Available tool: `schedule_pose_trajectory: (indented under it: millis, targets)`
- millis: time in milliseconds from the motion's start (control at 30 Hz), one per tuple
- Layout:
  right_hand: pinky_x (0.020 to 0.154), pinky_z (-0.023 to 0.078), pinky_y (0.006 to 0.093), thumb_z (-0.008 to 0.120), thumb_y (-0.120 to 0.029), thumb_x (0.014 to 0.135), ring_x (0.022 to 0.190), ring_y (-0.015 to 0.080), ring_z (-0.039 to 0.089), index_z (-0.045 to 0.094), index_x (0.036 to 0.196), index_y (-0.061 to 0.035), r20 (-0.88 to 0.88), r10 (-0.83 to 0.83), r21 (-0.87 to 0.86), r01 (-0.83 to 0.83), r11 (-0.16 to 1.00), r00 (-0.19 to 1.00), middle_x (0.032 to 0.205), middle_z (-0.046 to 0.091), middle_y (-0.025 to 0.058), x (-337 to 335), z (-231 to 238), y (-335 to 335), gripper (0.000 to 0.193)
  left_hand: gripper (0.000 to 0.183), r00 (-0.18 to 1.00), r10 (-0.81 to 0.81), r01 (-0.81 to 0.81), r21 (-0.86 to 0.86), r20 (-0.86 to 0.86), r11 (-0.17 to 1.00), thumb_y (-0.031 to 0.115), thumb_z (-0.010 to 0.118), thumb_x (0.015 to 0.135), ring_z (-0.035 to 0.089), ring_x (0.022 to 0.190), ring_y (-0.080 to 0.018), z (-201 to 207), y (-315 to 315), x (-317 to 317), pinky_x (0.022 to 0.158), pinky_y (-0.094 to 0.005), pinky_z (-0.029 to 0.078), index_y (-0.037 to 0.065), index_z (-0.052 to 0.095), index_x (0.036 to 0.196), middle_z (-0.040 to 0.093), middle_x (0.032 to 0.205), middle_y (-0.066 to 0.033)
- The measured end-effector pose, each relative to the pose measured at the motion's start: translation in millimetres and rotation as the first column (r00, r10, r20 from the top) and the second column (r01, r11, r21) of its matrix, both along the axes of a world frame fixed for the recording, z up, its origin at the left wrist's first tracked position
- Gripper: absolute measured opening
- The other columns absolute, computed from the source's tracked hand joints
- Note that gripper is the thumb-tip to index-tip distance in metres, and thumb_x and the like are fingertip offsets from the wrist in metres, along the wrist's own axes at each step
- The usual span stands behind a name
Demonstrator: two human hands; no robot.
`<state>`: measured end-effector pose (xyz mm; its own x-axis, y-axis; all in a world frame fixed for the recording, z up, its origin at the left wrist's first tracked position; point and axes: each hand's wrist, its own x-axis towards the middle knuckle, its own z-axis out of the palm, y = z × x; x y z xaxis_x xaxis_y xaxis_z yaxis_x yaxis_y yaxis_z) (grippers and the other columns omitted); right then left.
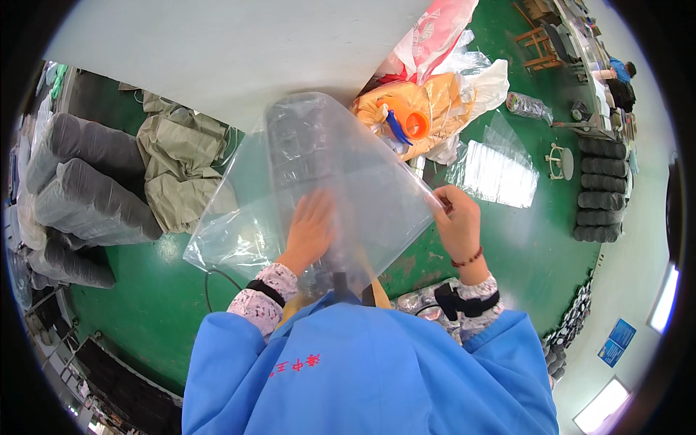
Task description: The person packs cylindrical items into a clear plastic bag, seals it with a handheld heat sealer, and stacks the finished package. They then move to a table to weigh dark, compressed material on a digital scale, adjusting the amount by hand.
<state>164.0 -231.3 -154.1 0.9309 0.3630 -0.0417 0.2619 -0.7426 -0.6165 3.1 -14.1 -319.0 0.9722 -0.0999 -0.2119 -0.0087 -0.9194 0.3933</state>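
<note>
A large clear plastic bag (384, 196) spreads in front of me. Under or inside it lies a long dark grey bundle (301, 138), its outline blurred by the film. My left hand (312, 226) rests flat on the near part of the bundle, fingers stretched forward. Whether the film passes over or under these fingers is hard to make out. My right hand (458, 221) pinches the bag's right edge between thumb and fingers, pulling it out to the side. The bag's left corner hangs loose.
A pale panel (217, 51) rises ahead. Beyond the bag sits an orange sack (435, 94) with an orange container (415, 125). Wrapped grey bundles (94, 203) and khaki cloth (177, 159) lie left. Clear film (500, 170) and a stool (560, 161) are right; a person (622, 76) works far off.
</note>
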Motion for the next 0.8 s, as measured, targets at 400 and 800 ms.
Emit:
schedule_pose_trajectory:
  millis: [400, 800]
  targets:
    - [0.060, 0.045, 0.0238, 0.072, -0.008, 0.080, 0.064, 0.0092, 0.055, 0.061, 0.077, 0.0012, -0.354, -0.158, 0.068, 0.194, 0.979, 0.922, 0.069, 0.060, 0.0032, 14.0, -3.0, -16.0, 0.015, 0.079, 0.994, -0.058, 0.058, -0.006, -0.095, 0.998, 0.048, 0.059, 0.085, 0.008, 0.146, -0.0264, -12.6, -0.7, 22.9, 0.118, -0.0467, 0.007, 0.008, 0.031, 0.147, 0.017, 0.157, -0.0089]
    - [0.058, 0.043, 0.0357, 0.067, 0.004, 0.073, 0.067, 0.0287, 0.053, 0.060, 0.081, -0.0008, 0.078, 0.202, 0.078, -0.208, 0.975, 0.976, 0.071, 0.054, 0.0110, -13.0, -10.0, 12.3, 0.012, 0.061, 0.939, 0.248, -0.273, 0.080, 0.238, 0.959, 0.022, 0.049, 0.087, 0.023, 0.142, -0.0290, -44.4, 37.7, 174.5, 0.114, -0.0516, 0.016, -0.002, 0.034, 0.142, 0.030, 0.151, -0.0167]
